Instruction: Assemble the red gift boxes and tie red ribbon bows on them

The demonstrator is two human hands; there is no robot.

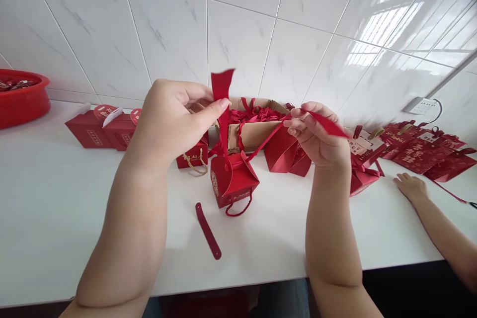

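Left hand [175, 119] and right hand [316, 134] each pinch an end of the red ribbon [222, 84] looped over the small red gift box [238, 181], centre frame on the surface [55, 198]; an uneven pull may topple it.
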